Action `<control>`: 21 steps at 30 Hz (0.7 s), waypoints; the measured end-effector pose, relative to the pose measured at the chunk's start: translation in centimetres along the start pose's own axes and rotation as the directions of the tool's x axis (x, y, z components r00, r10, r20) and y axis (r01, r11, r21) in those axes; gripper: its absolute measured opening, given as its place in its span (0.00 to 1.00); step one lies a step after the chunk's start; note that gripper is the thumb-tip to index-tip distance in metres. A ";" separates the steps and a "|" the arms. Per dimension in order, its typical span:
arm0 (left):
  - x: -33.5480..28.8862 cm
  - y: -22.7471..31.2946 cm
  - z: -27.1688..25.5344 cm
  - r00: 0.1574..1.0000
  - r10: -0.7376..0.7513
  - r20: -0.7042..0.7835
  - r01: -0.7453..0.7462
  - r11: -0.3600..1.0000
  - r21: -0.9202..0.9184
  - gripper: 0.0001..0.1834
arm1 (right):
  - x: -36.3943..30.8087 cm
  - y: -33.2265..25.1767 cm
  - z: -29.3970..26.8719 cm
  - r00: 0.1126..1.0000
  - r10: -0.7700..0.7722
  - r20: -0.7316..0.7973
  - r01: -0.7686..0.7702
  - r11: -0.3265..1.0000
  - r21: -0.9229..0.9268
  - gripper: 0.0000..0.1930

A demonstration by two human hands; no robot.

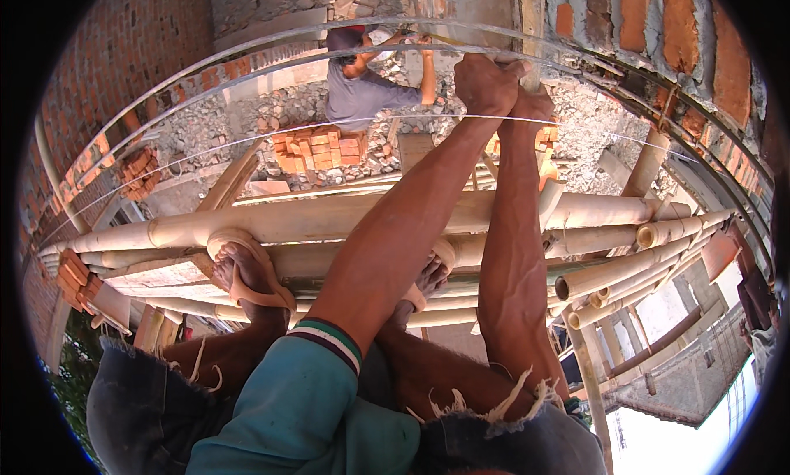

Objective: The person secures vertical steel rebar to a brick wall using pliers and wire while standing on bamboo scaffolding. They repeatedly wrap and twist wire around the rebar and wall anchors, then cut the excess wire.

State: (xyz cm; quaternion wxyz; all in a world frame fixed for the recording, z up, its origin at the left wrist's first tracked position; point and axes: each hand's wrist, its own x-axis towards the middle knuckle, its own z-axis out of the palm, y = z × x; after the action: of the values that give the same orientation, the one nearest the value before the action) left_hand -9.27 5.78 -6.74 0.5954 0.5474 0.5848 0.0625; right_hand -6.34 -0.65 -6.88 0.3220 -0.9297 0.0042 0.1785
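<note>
Both hands high at a pole beside the brick wall, above a bamboo scaffold.

Nearest, cut-off denim shorts (140,393) and a teal sleeve (288,409); below them two sandalled feet (247,273) stand on the bamboo poles (346,216) of the scaffold; both arms stretch away from the body; the left hand (487,82) is curled tight around the pole (531,31); the right hand (531,105) sits just under it, touching it, its grip hidden so I cannot tell how far it closes; a thin string (247,144) runs across just behind the hands; the brick wall (683,39) rises at the right; far below, another person (362,88) bends over the rubble next to stacked bricks (317,148).
</note>
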 end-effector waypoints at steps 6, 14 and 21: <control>-0.2 0.1 -0.1 0.999 0.033 -0.002 -0.033 0.997 -0.070 0.16 | -0.3 -0.2 -0.1 1.000 0.002 -0.014 -0.001 0.998 0.067 0.22; -0.2 0.5 -0.5 0.999 -0.016 0.029 0.017 0.999 -0.031 0.16 | -0.1 -0.3 -0.1 0.999 0.036 -0.010 -0.036 0.999 -0.002 0.24; -0.1 0.7 -0.8 1.000 -0.029 0.012 0.028 0.996 0.083 0.24 | 0.8 1.5 0.8 0.992 0.117 -0.038 -0.110 0.982 0.156 0.27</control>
State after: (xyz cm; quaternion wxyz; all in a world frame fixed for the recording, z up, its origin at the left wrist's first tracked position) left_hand -9.52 6.40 -5.97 0.5768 0.5635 0.5909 0.0262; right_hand -6.05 -1.29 -8.60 0.3818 -0.9044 0.0785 0.1739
